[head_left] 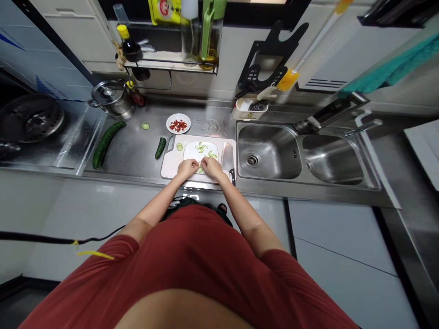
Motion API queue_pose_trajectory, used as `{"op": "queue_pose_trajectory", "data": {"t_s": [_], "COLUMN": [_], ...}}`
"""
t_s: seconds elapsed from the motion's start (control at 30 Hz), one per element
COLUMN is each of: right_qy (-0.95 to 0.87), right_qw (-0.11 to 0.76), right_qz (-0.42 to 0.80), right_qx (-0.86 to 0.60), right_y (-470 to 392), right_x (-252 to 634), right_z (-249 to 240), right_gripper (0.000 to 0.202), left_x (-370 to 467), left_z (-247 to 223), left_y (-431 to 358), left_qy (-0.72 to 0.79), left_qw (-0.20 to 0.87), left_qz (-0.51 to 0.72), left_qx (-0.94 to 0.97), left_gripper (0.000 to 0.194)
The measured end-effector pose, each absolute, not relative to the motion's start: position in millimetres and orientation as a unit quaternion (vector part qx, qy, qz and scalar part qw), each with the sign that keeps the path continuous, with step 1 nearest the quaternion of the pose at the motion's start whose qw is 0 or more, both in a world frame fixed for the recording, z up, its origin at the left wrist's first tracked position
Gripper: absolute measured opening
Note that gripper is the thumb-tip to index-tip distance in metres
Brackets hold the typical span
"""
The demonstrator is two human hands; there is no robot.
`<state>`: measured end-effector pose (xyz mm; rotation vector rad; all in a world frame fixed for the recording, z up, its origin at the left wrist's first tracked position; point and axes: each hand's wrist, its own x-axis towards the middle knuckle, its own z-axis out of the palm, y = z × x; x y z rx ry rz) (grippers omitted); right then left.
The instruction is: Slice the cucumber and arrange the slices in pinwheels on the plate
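Both hands are over the near edge of a white plate (192, 150) that lies on a pale cutting board (168, 169). My left hand (187, 168) and my right hand (210, 167) have their fingers pinched close together around a thin cucumber slice (200, 169); which hand grips it is too small to tell. More curved green slices (201, 146) lie on the plate. Left of it, cucumber slices (179, 146) rest on the board. At the board's right side lies a cleaver (227, 156). A cucumber piece (160, 148) sits left of the board.
Beyond the board stands a white dish (178, 117) of chopped red pieces. A long cucumber (105, 145), a loose slice (145, 126) and a steel pot (113, 98) are at the left. A double sink (270, 151) with a faucet (329, 112) is on the right.
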<state>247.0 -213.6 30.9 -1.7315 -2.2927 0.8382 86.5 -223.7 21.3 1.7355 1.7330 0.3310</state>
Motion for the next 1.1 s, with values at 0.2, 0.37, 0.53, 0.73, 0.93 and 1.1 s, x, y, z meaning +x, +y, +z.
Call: {"op": "queue_pose_trajectory", "data": {"t_s": [0.2, 0.37, 0.53, 0.73, 0.93, 1.1], "right_qy": [-0.764, -0.766, -0.768, -0.773, -0.776, -0.776], "right_qw": [0.047, 0.04, 0.032, 0.028, 0.022, 0.009], "right_qz": [0.267, 0.255, 0.25, 0.228, 0.214, 0.206], "right_qx": [-0.585, -0.589, -0.589, -0.591, -0.593, -0.595], "right_y": [-214, -213, -212, -212, -214, -214], "right_x": [242, 240, 239, 239, 238, 237], "right_z": [25, 22, 18, 15, 15, 16], "right_gripper": [0.02, 0.022, 0.023, 0.025, 0.027, 0.025], "left_x": [90, 90, 90, 88, 82, 79], "left_z": [23, 20, 15, 10, -1, -11], "left_y": [-223, -222, -222, -228, -243, -246], "left_qy": [0.676, 0.674, 0.669, 0.656, 0.584, 0.545], "left_qw": [0.291, 0.271, 0.254, 0.223, 0.166, 0.135], "left_qz": [0.078, 0.07, 0.071, 0.091, 0.149, 0.137], "left_qx": [0.672, 0.684, 0.694, 0.716, 0.78, 0.816], "left_gripper": [0.02, 0.02, 0.021, 0.022, 0.027, 0.032]}}
